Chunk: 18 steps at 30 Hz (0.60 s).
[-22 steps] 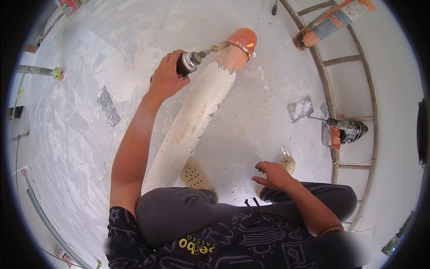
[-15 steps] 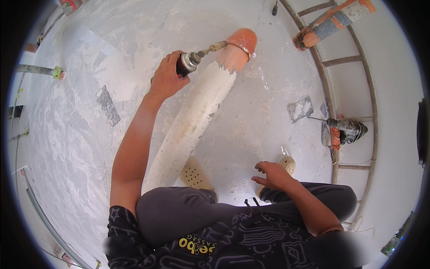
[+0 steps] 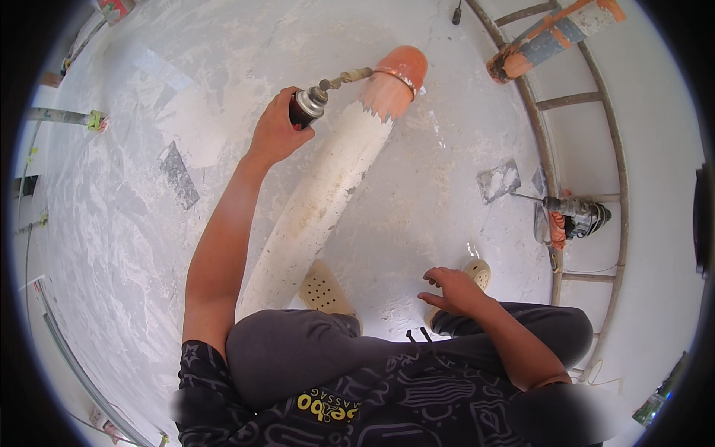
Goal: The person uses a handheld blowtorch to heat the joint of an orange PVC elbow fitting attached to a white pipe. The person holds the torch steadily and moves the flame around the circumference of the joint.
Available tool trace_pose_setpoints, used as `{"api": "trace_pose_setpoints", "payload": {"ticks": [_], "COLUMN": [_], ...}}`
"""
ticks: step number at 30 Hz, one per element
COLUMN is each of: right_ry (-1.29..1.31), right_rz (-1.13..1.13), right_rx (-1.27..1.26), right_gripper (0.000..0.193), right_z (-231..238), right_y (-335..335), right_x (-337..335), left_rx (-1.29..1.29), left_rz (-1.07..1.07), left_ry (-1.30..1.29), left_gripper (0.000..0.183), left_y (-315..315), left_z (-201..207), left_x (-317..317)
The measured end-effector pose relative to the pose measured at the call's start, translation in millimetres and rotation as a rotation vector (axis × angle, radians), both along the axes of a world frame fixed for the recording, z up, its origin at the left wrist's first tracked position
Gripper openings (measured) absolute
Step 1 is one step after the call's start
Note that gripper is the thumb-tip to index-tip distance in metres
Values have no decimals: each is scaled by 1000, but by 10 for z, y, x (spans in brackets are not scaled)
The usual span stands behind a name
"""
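Note:
My left hand (image 3: 274, 134) is wrapped round the dark can of a gas blowtorch (image 3: 307, 108). The torch's nozzle points at the rim of the orange, rounded end (image 3: 402, 65) of a long pipe; whether it touches cannot be told, and no flame shows. The pipe (image 3: 313, 197) is coated in worn white, with a jagged edge where bare pinkish orange shows below the rounded end. It slants from beside my left leg up to the far middle. My right hand (image 3: 456, 292) hangs by my right knee, fingers loosely apart and holding nothing.
A ladder (image 3: 570, 100) lies along the right side by the wall. On it rest a grey and orange pipe piece (image 3: 547, 46) and a power drill (image 3: 573, 216). Flat plates, one a dusty grey plate (image 3: 499, 181), lie on the floor. A screwdriver-like tool (image 3: 456, 13) lies far off.
My left hand has shifted the blowtorch slightly left, so its nozzle has drawn a little along the orange rim. My right hand stays where it was.

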State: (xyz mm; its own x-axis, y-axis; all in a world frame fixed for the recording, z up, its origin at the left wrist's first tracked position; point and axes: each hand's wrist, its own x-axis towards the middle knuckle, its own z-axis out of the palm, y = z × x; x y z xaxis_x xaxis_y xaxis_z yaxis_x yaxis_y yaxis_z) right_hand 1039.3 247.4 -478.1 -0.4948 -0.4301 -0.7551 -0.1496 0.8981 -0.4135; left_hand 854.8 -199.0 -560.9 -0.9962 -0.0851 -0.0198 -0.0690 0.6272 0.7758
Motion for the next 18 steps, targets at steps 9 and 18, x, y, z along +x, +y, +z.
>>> {"api": "trace_pose_setpoints", "payload": {"ticks": [9,18], "right_ry": [7,15], "right_rz": [4,10], "right_rx": [7,-14], "right_gripper": [48,48], "right_z": [-19,-32], "right_y": [6,23], "right_x": [9,11], "left_rx": [-4,-15], "left_rz": [0,1], "left_ry": [19,-16], "left_gripper": [73,75], "left_y": [19,-48], "left_z": [18,-49], "left_x": [-7,-2]}}
